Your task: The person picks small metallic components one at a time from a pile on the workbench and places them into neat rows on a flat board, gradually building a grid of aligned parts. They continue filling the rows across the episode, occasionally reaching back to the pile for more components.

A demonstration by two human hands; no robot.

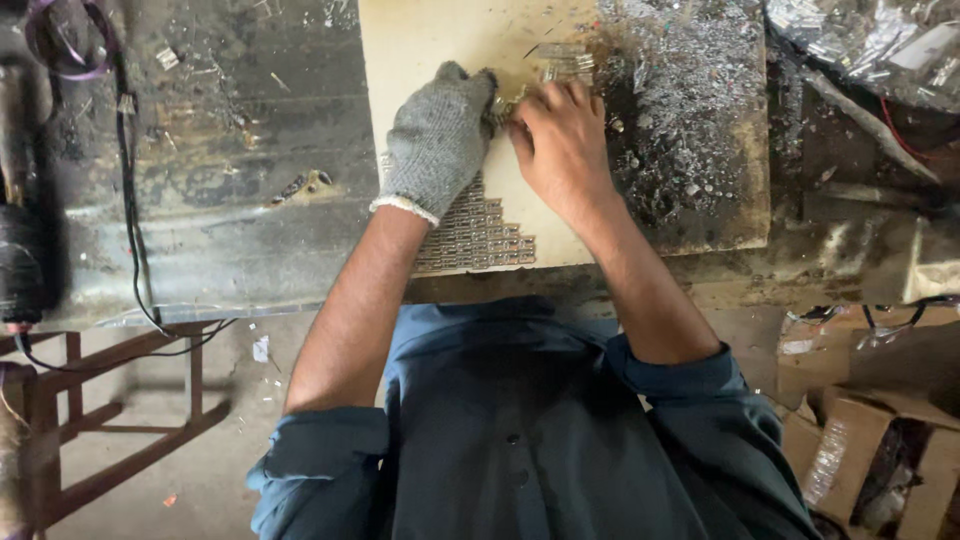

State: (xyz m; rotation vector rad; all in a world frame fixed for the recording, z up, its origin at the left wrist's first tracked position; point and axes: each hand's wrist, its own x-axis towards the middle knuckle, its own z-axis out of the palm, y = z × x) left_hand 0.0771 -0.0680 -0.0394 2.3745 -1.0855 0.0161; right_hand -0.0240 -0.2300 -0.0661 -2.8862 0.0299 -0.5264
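Note:
My left hand [437, 140] wears a grey knit glove and rests palm down on a pale board [420, 45]. My bare right hand [560, 140] is beside it, fingers curled around small metal pieces [505, 105] where the two hands meet. A flat grid of small metal parts [480, 235] lies on the board under my left wrist, in stepped rows. A few more metal pieces [565, 62] sit just beyond my right fingers.
Metal shavings [685, 100] cover the board's right part. The board lies on a dirty metal bench [220, 180] with a black cable [130, 200] at the left. Plastic bags of parts [870, 45] lie top right. Cardboard boxes [880, 450] stand lower right, a wooden frame [100, 420] lower left.

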